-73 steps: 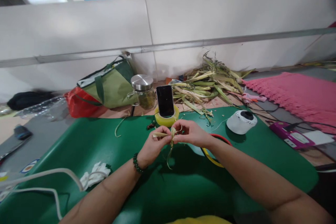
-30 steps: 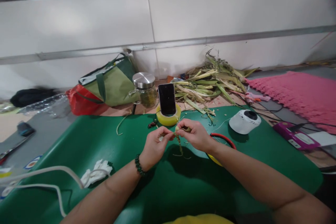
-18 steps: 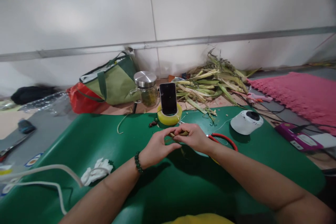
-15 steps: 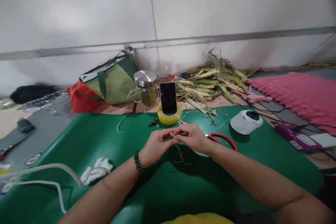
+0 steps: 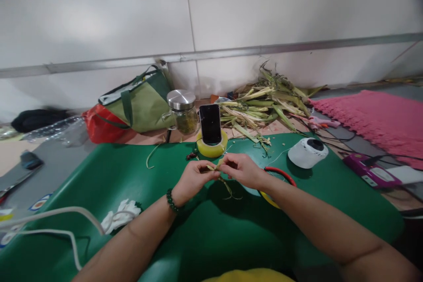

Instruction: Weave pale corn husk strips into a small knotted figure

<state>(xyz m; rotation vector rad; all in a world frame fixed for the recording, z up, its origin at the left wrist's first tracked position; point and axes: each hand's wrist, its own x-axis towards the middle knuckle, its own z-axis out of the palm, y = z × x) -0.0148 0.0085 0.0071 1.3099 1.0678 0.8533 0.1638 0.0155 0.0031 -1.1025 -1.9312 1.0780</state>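
Observation:
Over the middle of the green mat (image 5: 109, 172), my left hand (image 5: 191, 181) and my right hand (image 5: 243, 170) meet with fingertips pinched on a small folded piece of pale green leaf strip (image 5: 215, 167). Thin loose ends of the leaf strip hang down from between the hands toward the mat. A dark bead bracelet (image 5: 172, 201) is on my left wrist. Just beyond the hands, a black phone (image 5: 210, 124) stands upright in a yellow tape roll (image 5: 211, 149).
A pile of green and dry leaves (image 5: 264, 105) lies at the back. A lidded glass jar (image 5: 181, 112), a green bag (image 5: 137, 103), a white round device (image 5: 307, 152), red-handled pliers (image 5: 279, 174), a white cloth (image 5: 120, 214), a white cable (image 5: 53, 220) and pink fabric (image 5: 373, 119) surround the mat.
Both hands stay together on the leaf piece, turning and folding it. They dipped lower toward the mat, then lifted slightly; the hanging ends shifted beneath them.

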